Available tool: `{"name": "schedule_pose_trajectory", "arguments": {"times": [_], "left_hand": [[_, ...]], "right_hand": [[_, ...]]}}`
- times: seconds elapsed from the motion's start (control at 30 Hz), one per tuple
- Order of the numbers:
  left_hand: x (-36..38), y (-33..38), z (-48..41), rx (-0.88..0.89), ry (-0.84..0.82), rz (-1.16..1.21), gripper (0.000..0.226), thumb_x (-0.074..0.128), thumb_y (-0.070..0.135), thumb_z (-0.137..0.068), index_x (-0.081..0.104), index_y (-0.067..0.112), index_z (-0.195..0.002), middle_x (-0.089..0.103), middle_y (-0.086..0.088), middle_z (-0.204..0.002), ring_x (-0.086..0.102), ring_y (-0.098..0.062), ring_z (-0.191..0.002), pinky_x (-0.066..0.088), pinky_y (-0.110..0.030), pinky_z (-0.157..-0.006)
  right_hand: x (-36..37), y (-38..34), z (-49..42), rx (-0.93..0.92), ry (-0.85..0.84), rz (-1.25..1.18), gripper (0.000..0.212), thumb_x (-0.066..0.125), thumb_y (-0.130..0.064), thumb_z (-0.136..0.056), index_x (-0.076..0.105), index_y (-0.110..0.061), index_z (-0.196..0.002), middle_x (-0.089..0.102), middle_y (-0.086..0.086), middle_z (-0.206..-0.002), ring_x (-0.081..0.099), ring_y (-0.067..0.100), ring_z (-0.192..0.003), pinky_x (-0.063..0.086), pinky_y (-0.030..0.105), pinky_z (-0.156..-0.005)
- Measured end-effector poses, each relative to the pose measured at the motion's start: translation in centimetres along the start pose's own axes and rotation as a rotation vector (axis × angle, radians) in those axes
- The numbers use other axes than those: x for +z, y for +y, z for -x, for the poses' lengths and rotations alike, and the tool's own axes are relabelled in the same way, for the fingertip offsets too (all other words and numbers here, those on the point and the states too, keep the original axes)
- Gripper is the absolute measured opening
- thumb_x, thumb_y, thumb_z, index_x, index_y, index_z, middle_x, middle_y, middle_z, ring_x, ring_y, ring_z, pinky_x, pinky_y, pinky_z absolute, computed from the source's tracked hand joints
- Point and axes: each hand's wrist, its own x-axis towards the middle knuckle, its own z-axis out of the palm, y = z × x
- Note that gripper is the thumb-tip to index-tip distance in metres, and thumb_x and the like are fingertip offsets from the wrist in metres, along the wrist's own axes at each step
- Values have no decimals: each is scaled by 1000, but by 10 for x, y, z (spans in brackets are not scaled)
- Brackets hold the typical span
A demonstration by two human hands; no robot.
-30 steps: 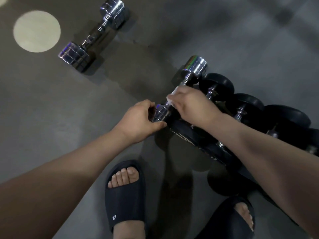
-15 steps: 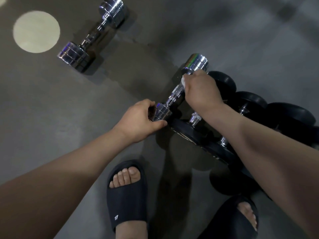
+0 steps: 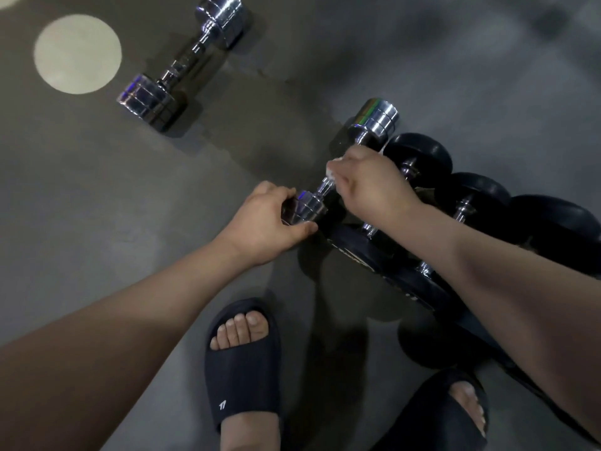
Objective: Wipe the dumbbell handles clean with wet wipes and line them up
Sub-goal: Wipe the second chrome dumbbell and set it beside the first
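Chrome shines on the small dumbbell [image 3: 374, 120] at the middle of the view, set slantwise with one head far and to the right and the other near and to the left. The left hand [image 3: 263, 222] grips the near head: its fingers curl over it from the left and the thumb lies along the near side. The right hand [image 3: 370, 187] is closed over the handle just beyond, with its fingers wrapped down round the bar. A scrap of white wet wipe [image 3: 331, 172] shows at the hand's left edge, pressed against the handle. The fingertips under the bar are hidden. Whether the dumbbell rests on the grey floor [image 3: 97, 206] or is lifted off it cannot be told. Just to its right a row of black dumbbells [image 3: 419, 154] sits side by side, their steel handles partly covered by the right forearm. A second dumbbell [image 3: 180, 65], also chrome, lies well apart at the far left, near a pale round spot [image 3: 77, 53] on the floor. Two feet in dark slide sandals [image 3: 242, 362] stand at the near edge.
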Motion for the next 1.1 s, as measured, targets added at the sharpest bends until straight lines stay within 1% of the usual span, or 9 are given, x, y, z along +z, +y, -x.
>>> {"name": "schedule_pose_trajectory", "arguments": {"times": [0.1, 0.17, 0.27, 0.4, 0.53, 0.63, 0.73, 0.9, 1.1], "left_hand": [[-3, 0, -1, -6, -33, -9, 53, 77, 51, -77, 67, 19, -119, 52, 0, -94, 53, -17, -98, 33, -15, -77], [-4, -1, -3, -9, -40, -6, 50, 72, 57, -75, 68, 23, -112, 53, 1, -88, 52, -15, -94, 35, -20, -74], [-6, -3, -3, -50, -33, 64, 64, 74, 56, -72, 64, 21, -124, 62, 1, -99, 59, -14, -95, 49, -28, -87], [-11, 0, -2, -117, -44, 157, 68, 71, 59, -64, 62, 23, -121, 69, 7, -103, 66, -8, -92, 55, -34, -89], [-13, 0, -3, -127, -65, 196, 71, 70, 63, -61, 64, 24, -120, 71, 5, -99, 68, -13, -88, 56, -39, -86], [-14, -2, -4, -132, -68, 196, 72, 68, 64, -62, 65, 23, -121, 72, 7, -99, 69, -12, -89, 56, -38, -88], [-16, -2, -6, -137, -77, 162, 63, 68, 58, -66, 67, 24, -119, 71, 9, -97, 68, -11, -88, 55, -36, -87], [-16, -4, -7, -134, -90, 164, 65, 67, 58, -67, 66, 23, -121, 71, 9, -98, 68, -10, -89, 55, -33, -88], [-15, -9, -11, -107, -76, 123, 44, 78, 38, -83, 66, 20, -121, 65, 11, -92, 56, 1, -74, 42, -12, -69]], "right_hand": [[-3, -9, 5, -182, -141, -19, 16, 57, -12, -91, 73, -11, -93, 57, 9, -83, 59, 29, -69, 51, 39, -60], [-12, 3, -5, -105, -106, -29, 14, 59, -6, -87, 73, -11, -87, 57, 8, -84, 58, 28, -70, 50, 38, -62], [-13, 11, -13, 34, 26, -66, 16, 56, -6, -87, 72, -7, -82, 56, 12, -83, 58, 33, -71, 51, 38, -65], [-8, -13, -2, -226, -163, -51, 14, 61, -7, -89, 74, -10, -90, 58, 10, -83, 59, 30, -71, 47, 34, -62], [-16, 9, -16, 22, -40, -85, 15, 60, -2, -84, 69, -11, -76, 54, 10, -84, 58, 30, -72, 49, 39, -66], [-8, -3, -11, 37, 22, -91, 17, 57, -10, -87, 74, -9, -84, 57, 13, -85, 59, 32, -74, 49, 36, -66], [-7, -15, -3, -184, -162, -76, 18, 57, -11, -89, 75, -12, -91, 58, 10, -83, 60, 30, -73, 49, 36, -65], [-13, 4, -19, 133, -4, -42, 16, 56, -8, -89, 70, -9, -80, 54, 12, -87, 57, 34, -75, 51, 40, -69], [-8, -7, -6, -40, -141, -113, 13, 55, -9, -94, 60, -18, -87, 59, 7, -91, 60, 30, -86, 49, 41, -74]]}}
